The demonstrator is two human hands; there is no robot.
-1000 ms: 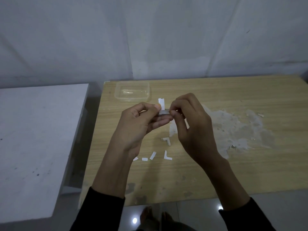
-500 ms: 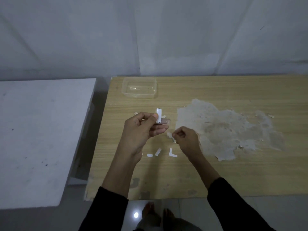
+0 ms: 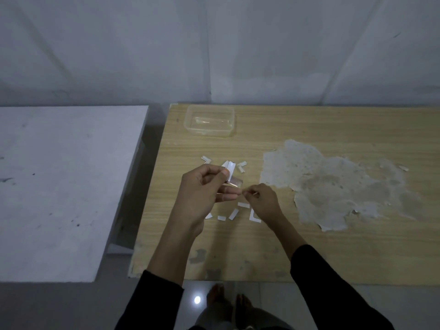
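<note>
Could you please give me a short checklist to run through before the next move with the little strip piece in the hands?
1. Left hand grips the strip piece between thumb and fingers: ok.
2. Right hand has its pinch on the piece: cannot tell; its curled fingertips meet the left fingertips, too small to read.
3. Both hands in full view: ok.
4. Spot below the hands free of litter: not ok; white scraps lie loose on the wooden table.
5. Clear container open, upright at the far left corner: ok.
6. Container's contents: cannot tell.
</note>
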